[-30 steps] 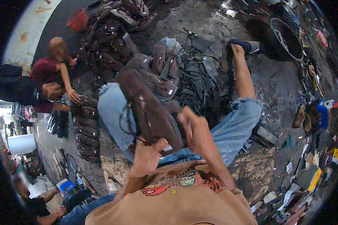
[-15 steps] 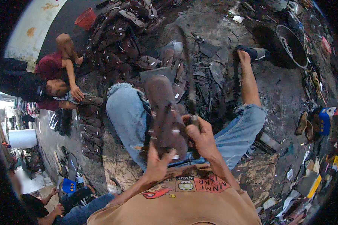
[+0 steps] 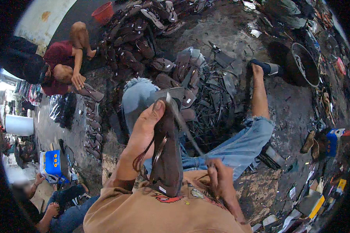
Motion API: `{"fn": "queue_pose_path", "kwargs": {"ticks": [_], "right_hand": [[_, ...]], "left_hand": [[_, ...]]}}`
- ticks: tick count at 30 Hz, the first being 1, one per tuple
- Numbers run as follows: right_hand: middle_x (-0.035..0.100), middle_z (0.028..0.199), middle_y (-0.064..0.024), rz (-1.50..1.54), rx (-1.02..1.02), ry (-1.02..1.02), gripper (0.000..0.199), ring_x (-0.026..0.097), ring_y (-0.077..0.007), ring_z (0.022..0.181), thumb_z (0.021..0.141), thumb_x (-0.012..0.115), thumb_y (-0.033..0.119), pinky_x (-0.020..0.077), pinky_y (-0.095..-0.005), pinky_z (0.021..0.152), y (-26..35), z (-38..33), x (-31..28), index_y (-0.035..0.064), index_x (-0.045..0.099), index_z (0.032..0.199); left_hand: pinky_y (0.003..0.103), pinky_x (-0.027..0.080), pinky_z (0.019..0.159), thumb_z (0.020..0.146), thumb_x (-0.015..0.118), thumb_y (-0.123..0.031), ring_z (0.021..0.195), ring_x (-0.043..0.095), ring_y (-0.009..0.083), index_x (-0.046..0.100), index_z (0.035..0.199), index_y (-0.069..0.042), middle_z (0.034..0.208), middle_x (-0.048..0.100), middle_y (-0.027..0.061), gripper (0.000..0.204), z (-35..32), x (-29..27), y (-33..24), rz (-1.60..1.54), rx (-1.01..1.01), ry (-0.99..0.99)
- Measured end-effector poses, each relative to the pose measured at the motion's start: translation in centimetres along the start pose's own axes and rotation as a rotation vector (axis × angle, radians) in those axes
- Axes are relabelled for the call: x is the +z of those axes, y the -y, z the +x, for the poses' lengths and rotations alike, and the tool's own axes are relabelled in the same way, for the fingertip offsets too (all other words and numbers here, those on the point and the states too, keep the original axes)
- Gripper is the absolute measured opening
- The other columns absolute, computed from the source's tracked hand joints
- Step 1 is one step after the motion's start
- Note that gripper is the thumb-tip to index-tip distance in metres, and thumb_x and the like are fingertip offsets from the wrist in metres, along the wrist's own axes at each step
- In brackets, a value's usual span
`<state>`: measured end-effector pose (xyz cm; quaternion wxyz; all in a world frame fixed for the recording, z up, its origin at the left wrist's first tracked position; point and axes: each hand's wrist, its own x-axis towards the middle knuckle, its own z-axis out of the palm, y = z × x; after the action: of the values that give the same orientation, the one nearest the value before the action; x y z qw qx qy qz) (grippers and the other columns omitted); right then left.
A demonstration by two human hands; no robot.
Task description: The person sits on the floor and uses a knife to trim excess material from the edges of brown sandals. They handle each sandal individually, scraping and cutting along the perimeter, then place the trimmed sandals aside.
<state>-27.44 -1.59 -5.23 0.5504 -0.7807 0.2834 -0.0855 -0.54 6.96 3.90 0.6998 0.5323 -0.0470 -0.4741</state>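
Observation:
My left hand (image 3: 143, 126) is closed around a dark brown thong sandal (image 3: 168, 165), its thumb pressed on the far end. The sandal lies lengthwise toward my chest, with thin straps looping beside my fingers and a small white label at its near end. A dark grey flat edge of sole material juts out past its far end. In my closed right hand (image 3: 223, 176) is a long, thin-bladed knife (image 3: 187, 131). The blade slants up and left, its tip close to my left thumb at the sandal's far end. My fingers hide the knife's handle.
Dark offcuts (image 3: 210, 105) litter the floor between my legs. Beyond them lies a heap of sandals (image 3: 132, 58) near a red basket (image 3: 102, 12). A co-worker's hand (image 3: 78, 80) touches a sandal at left, above a sandal row (image 3: 92, 132). Another person sits lower left.
The sandal has come closer to my chest, and my left hand has moved up to its far end. My right hand has dropped toward me; the knife now slants left across the sandal's far end.

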Motion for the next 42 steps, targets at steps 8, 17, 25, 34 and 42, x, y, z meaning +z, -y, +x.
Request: {"fn": "queue_pose_path", "kwargs": {"ticks": [8,17,25,34,42], "right_hand": [[0.063,0.082,-0.0216,-0.209,0.103,0.053,0.022,0.063,-0.0454,0.077,0.094,0.063,0.026,0.0472,-0.0502,0.064,-0.6,0.4,1.1,0.0056,0.060,0.101],[0.064,0.080,-0.0143,-0.303,-0.253,-0.021,0.032,0.064,-0.0397,0.070,0.093,0.067,0.037,0.0470,-0.0451,0.056,3.5,12.0,-0.2,0.0081,0.055,0.099],[0.067,0.080,-0.0157,-0.374,-0.203,0.090,0.036,0.067,-0.0384,0.072,0.094,0.064,0.043,0.0500,-0.0475,0.058,7.2,14.8,-0.6,0.0092,0.054,0.103],[0.064,0.069,-0.0231,-0.339,-0.215,0.300,0.043,0.064,-0.0471,0.068,0.101,0.052,0.045,0.0497,-0.0550,0.061,8.2,16.6,-2.8,0.0054,0.057,0.116],[0.068,0.084,-0.0285,-0.371,-0.310,0.500,0.056,0.066,-0.0481,0.085,0.103,0.044,0.050,0.0508,-0.0560,0.078,10.2,21.2,-5.2,0.0065,0.047,0.139]], "left_hand": [[0.024,0.049,0.089,0.102,0.061,-0.034,0.099,0.062,0.0065,0.059,0.125,-0.006,0.114,0.066,0.0000,0.036,-0.3,-1.0,2.0,0.094,0.079,-0.074],[0.028,0.042,0.104,0.101,0.063,-0.022,0.117,0.057,0.0111,0.052,0.132,0.000,0.126,0.062,0.0043,0.039,0.6,-1.7,1.5,0.050,0.053,-0.090],[0.029,0.043,0.102,0.100,0.065,-0.025,0.116,0.057,0.0121,0.051,0.133,-0.001,0.125,0.062,0.0049,0.043,1.0,-1.6,0.9,0.085,0.033,-0.133],[0.027,0.048,0.091,0.099,0.067,-0.029,0.105,0.060,0.0102,0.053,0.132,-0.003,0.119,0.064,0.0037,0.044,0.6,-1.4,1.1,0.142,0.023,-0.091],[0.025,0.049,0.089,0.098,0.068,-0.031,0.103,0.059,0.0099,0.053,0.134,-0.006,0.118,0.064,0.0019,0.047,0.6,-0.5,1.0,0.310,0.012,-0.112]]}}
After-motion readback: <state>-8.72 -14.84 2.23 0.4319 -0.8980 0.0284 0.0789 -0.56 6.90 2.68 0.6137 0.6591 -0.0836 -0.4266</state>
